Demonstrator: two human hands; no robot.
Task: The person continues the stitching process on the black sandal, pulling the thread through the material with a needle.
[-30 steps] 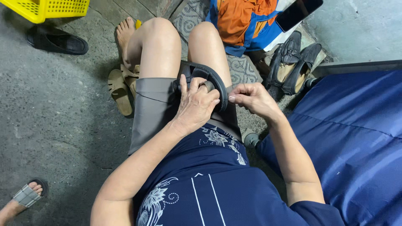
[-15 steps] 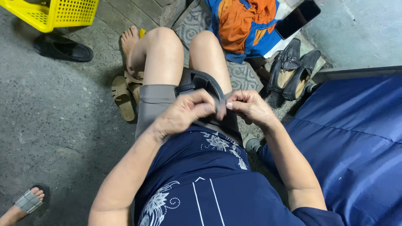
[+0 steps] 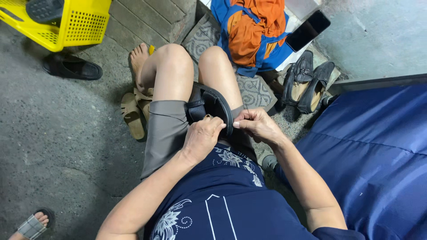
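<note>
1. The person sits with a black sandal (image 3: 209, 106) resting on the lap, between the two thighs.
2. The left hand (image 3: 201, 138) lies over the near end of the sandal. Its fingers are curled and pressed against the sandal's edge.
3. The right hand (image 3: 256, 125) comes in from the other side. Its thumb and first finger pinch the rim of the sandal, close to the left hand.
4. It looks like the step in hand is work on the sandal's near edge, maybe pressing or pulling the sole and strap together. I cannot tell just which.
5. A next move would need a firm hold with one hand while the other works slowly along the edge.
6. The sandal is dark and curved, with a thick sole and a wide strap with a grey patch.
7. Nearby on the floor are a tan sandal (image 3: 132, 115), a pair of black shoes (image 3: 307, 82), a yellow basket (image 3: 66, 22) and a phone (image 3: 308, 30).
</note>
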